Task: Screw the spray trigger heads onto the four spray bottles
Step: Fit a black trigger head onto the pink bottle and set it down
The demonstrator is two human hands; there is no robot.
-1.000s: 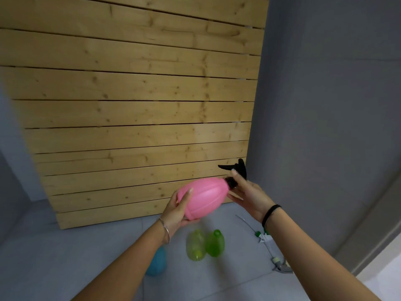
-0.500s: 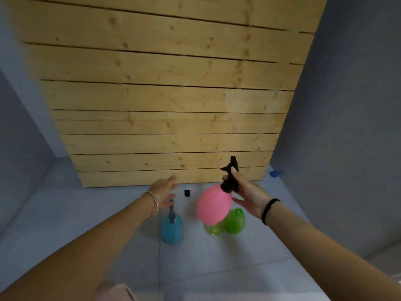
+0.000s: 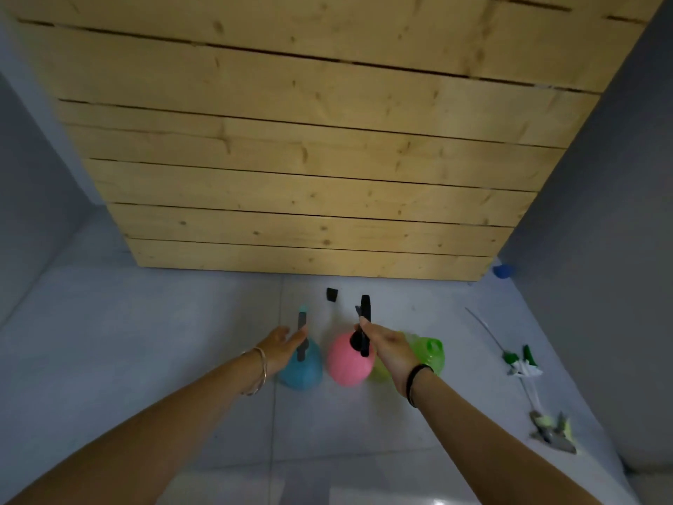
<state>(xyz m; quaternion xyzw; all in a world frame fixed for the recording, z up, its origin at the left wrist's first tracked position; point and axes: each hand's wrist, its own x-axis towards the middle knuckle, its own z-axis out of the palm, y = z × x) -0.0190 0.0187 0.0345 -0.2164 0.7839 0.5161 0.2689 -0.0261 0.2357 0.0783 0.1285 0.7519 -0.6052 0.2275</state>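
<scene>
A pink spray bottle (image 3: 347, 362) with a black trigger head (image 3: 364, 324) stands on the grey floor, and my right hand (image 3: 388, 346) grips that head. Left of it stands a blue bottle (image 3: 302, 369) with a grey trigger head (image 3: 301, 333); my left hand (image 3: 282, 346) is beside that head with fingers apart, touching or nearly touching it. A yellow-green bottle (image 3: 378, 371) and a green bottle (image 3: 431, 353) sit behind my right hand, partly hidden, with no heads on them. Two loose trigger heads lie at right, a green one (image 3: 519, 360) and a yellow-green one (image 3: 551, 430).
A wooden plank panel (image 3: 309, 176) leans against the wall just behind the bottles. Grey walls close in at left and right. A small black piece (image 3: 331, 295) lies on the floor near the panel. A blue object (image 3: 503, 271) sits in the far right corner.
The pink bottle went from held sideways in both hands to down on the floor. My left hand let go of it and moved to the blue bottle's head.
</scene>
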